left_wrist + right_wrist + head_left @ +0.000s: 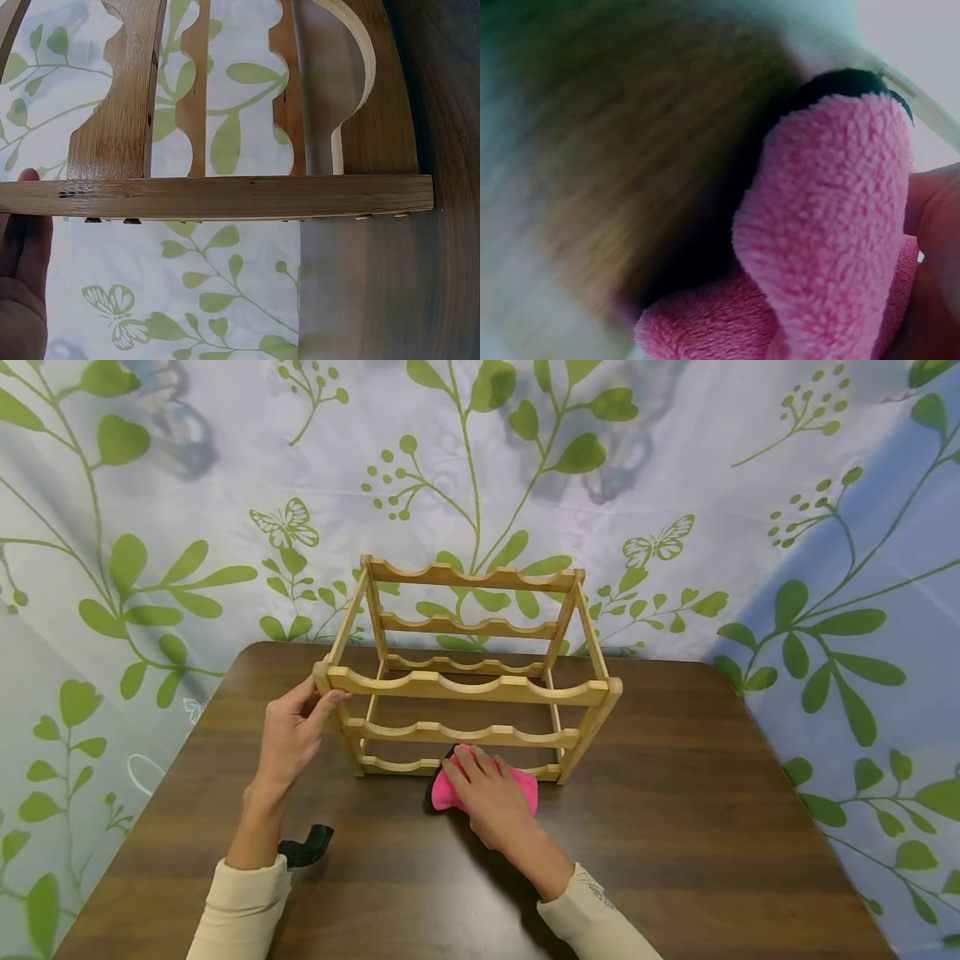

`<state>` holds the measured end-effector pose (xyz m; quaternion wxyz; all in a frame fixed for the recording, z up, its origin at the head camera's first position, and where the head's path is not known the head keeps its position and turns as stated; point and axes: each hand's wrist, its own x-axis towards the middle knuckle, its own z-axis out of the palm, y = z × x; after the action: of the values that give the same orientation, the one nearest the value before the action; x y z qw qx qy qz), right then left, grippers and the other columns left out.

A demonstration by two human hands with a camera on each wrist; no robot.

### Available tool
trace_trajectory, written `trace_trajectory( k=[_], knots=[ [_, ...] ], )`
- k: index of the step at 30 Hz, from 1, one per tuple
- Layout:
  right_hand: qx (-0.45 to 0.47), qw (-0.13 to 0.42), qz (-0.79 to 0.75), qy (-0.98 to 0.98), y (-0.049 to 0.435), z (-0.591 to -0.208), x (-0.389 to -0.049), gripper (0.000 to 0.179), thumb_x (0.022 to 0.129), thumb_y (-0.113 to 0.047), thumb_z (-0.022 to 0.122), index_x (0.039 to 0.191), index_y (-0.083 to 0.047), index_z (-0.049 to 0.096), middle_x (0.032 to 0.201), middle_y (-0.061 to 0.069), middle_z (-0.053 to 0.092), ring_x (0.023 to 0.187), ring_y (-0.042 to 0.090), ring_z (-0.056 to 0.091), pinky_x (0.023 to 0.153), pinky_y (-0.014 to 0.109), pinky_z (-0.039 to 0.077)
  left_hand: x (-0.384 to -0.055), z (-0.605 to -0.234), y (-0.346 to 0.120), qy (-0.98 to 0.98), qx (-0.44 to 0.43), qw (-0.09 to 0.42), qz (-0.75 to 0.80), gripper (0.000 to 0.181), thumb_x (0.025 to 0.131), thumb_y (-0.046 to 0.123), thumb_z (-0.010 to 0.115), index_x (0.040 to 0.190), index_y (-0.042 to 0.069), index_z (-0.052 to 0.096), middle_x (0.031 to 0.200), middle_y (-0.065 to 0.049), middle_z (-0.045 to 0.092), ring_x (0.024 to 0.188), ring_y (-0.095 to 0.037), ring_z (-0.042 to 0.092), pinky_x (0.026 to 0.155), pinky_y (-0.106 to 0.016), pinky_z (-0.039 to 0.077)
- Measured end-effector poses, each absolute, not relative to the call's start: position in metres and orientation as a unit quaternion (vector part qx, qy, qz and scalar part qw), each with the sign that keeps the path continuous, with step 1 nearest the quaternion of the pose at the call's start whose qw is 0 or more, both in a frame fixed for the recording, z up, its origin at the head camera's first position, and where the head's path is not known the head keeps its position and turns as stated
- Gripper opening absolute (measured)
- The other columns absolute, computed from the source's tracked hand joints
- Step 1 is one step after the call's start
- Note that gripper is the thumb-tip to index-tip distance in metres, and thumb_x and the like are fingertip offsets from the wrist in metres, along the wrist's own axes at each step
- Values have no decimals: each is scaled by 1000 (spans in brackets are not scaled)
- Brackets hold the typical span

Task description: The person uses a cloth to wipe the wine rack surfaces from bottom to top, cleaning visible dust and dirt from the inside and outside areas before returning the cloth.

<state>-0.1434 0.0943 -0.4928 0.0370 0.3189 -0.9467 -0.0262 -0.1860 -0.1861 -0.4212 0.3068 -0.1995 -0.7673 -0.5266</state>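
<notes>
A light wooden wine rack [468, 687] with scalloped rails stands upright on the dark table. My left hand [294, 727] grips its front left post just below the top corner. That post [225, 197] crosses the left wrist view, with my left fingers [30, 255] at its end. My right hand [491, 797] holds a bunched pink fluffy cloth [522, 785] against the front of the rack's lowest rail. Close up in the right wrist view, the cloth [829, 202] has a black side, and part of my right hand [937, 232] shows at its edge.
A small black curved object [307, 846] lies on the table [675, 827] beside my left forearm. Behind the rack hangs a white curtain [247, 460] with green leaves and butterflies, close to the table's back edge.
</notes>
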Motion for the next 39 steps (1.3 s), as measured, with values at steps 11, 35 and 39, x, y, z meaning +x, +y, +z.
trace_trajectory(
  k=[11, 35, 39],
  knots=[
    [301, 48, 8, -952, 108, -491, -138, 76, 78, -6, 77, 146, -13, 45, 151, 16, 40, 139, 35, 36, 106, 53, 38, -176, -406, -175, -764, -212, 308, -526, 23, 85, -21, 60, 107, -15, 65, 84, -28, 68, 56, -7, 49, 49, -18, 34],
    [196, 202, -84, -956, 147, -490, -136, 58, 64, -15, 85, 113, 6, 63, 110, 21, 66, 100, 36, 63, 73, 44, 55, -188, -425, -186, -767, -203, 315, -521, 24, 86, -19, 62, 108, -13, 66, 85, -27, 69, 59, -2, 49, 49, -18, 34],
    [189, 184, -78, -961, 143, -492, -134, 60, 69, -21, 85, 117, 5, 61, 112, 20, 64, 103, 37, 61, 70, 45, 55, -186, -426, -186, -764, -204, 314, -526, 24, 86, -20, 61, 109, -14, 65, 85, -29, 68, 55, -4, 46, 46, -18, 33]
  ],
)
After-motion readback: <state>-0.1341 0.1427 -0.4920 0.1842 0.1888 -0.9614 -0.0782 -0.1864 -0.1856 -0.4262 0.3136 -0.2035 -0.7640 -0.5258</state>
